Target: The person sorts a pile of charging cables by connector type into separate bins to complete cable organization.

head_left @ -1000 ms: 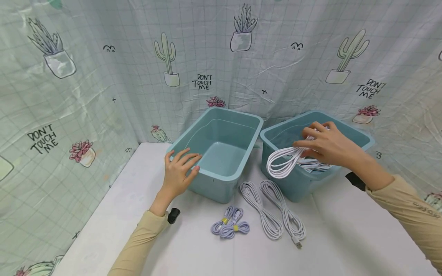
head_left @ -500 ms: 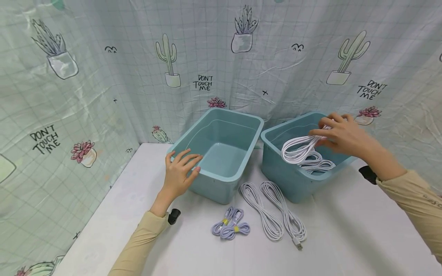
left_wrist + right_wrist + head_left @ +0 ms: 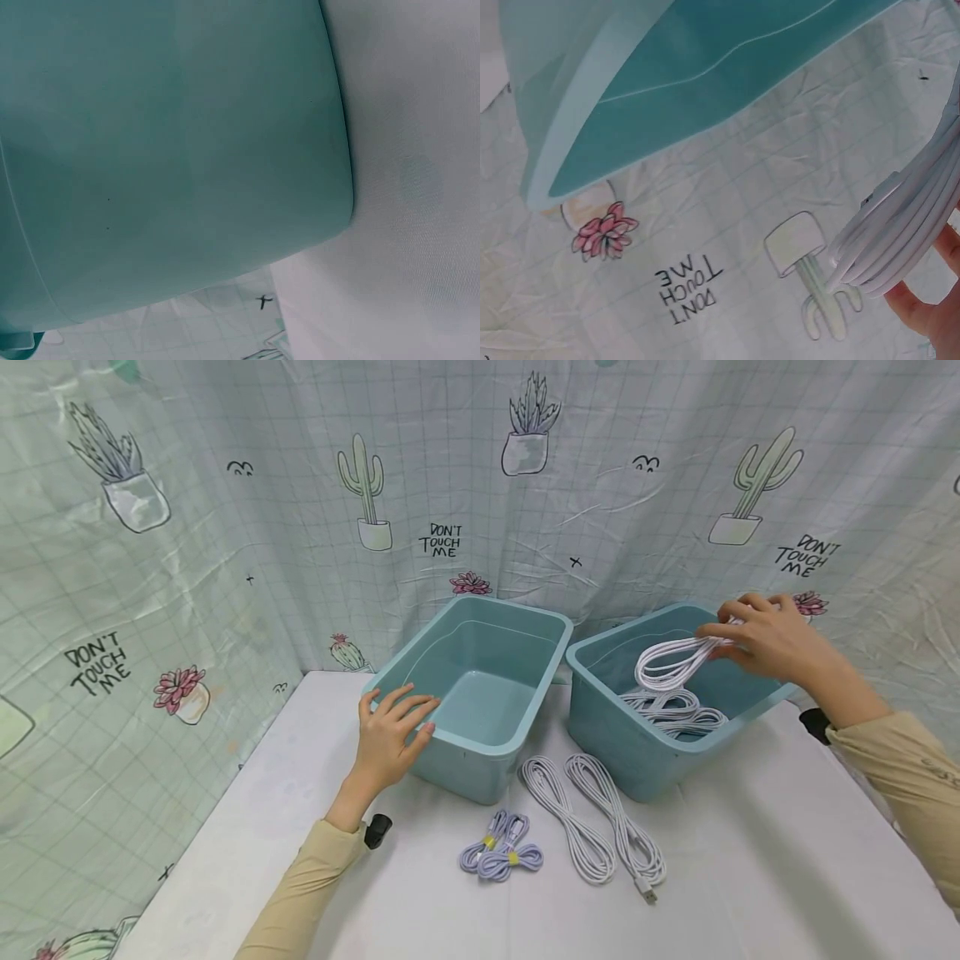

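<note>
Clamping fingers and thumb on a coiled white cable [image 3: 671,664], the right-hand grip [image 3: 776,642] holds it over the opening of the right bin [image 3: 611,727]; whether its lower loop touches the cables beneath cannot be told. Inside that bin, more coiled white cables [image 3: 686,717] lie heaped at the end facing the worktop's near edge. The bin stands at the far edge of the worktop [image 3: 405,893], toward the far right corner, its rim just beside that of the left bin [image 3: 457,768]. The left bin, also blue-green, stands along the far edge too, nearer the far left corner, with its inside floor in view. Across its near left rim corner rests the left-hand grip [image 3: 386,739], fingers apart and slightly bent.

Between the bins and the near edge, two long white cable hanks [image 3: 567,818] lie side by side, slanting down from the gap between the bins; the right one ends in a metal plug [image 3: 648,891]. To their left, two lilac cable bundles [image 3: 513,860] with yellow ties lie touching. A cactus-printed curtain [image 3: 450,410] hangs behind the far edge.
</note>
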Available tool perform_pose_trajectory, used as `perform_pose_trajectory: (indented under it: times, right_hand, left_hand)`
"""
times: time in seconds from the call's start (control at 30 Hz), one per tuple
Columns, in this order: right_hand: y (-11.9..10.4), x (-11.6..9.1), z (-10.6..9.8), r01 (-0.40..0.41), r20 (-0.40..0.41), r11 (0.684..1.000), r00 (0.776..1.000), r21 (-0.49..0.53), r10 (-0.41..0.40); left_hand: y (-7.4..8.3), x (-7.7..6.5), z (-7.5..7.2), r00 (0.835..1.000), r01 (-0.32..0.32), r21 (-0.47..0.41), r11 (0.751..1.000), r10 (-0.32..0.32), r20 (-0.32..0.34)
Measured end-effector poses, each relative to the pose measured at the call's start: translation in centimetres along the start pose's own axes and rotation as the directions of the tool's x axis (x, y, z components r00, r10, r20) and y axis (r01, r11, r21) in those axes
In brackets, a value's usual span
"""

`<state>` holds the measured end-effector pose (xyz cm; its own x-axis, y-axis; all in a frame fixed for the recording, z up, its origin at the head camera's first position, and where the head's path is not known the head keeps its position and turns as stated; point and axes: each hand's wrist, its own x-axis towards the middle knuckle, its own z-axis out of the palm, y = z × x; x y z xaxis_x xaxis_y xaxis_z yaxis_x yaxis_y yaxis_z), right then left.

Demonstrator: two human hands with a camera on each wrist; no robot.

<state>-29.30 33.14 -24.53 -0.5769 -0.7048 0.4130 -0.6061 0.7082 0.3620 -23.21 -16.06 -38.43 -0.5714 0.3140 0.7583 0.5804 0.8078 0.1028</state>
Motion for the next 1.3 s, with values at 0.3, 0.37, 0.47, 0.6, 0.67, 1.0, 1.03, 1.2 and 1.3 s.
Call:
perform_pose_trajectory:
  times: [0.3, 0.37, 0.47, 0.6, 0.67, 1.0, 1.03, 1.2, 1.3]
  right_hand:
    - [1.5, -0.3, 0.8, -0.034, 0.038, 0.999, 0.999, -0.034, 0.035]
    - [1.7, -0.2, 1.0, -0.049, 0.052, 0.998, 0.997, -0.038, 0.051]
    - [1.9, -0.2, 1.2, -0.068, 0.072, 0.996, 0.995, -0.052, 0.071]
    - [2.2, -0.2, 1.5, -0.089, 0.102, 0.994, 0.990, -0.065, 0.096]
    - [2.3, -0.2, 1.8, -0.096, 0.115, 0.993, 0.988, -0.068, 0.103]
    - [3.3, -0.1, 2.7, -0.084, 0.087, 0.995, 0.992, -0.054, 0.088]
    - [3.5, -0.1, 2.7, -0.082, 0.082, 0.995, 0.993, -0.053, 0.086]
    - [3.6, -0.1, 2.9, -0.095, 0.109, 0.994, 0.989, -0.063, 0.101]
    - [3.4, -0.1, 2.9, -0.115, 0.120, 0.992, 0.985, -0.050, 0.121]
  left_hand:
    - [0.0, 0.0, 0.0, 1.000, -0.002, -0.002, 1.000, 0.002, 0.002]
    - [0.0, 0.0, 0.0, 1.000, -0.003, -0.004, 1.000, 0.003, 0.001]
    - [0.0, 0.0, 0.0, 1.000, -0.003, -0.005, 1.000, 0.003, 0.002]
    - [0.0, 0.0, 0.1, 1.000, -0.003, 0.000, 1.000, 0.003, 0.003]
    - [0.0, -0.1, 0.1, 1.000, -0.003, 0.000, 1.000, 0.003, 0.004]
    - [0.0, -0.1, 0.1, 1.000, 0.000, -0.006, 1.000, 0.000, 0.002]
    - [0.0, 0.0, 0.1, 1.000, 0.000, -0.007, 1.000, 0.000, 0.001]
    - [-0.1, 0.0, 0.1, 1.000, -0.004, -0.010, 1.000, 0.004, -0.007]
    - [-0.2, 0.0, 0.1, 1.000, -0.007, -0.009, 1.000, 0.006, -0.009]
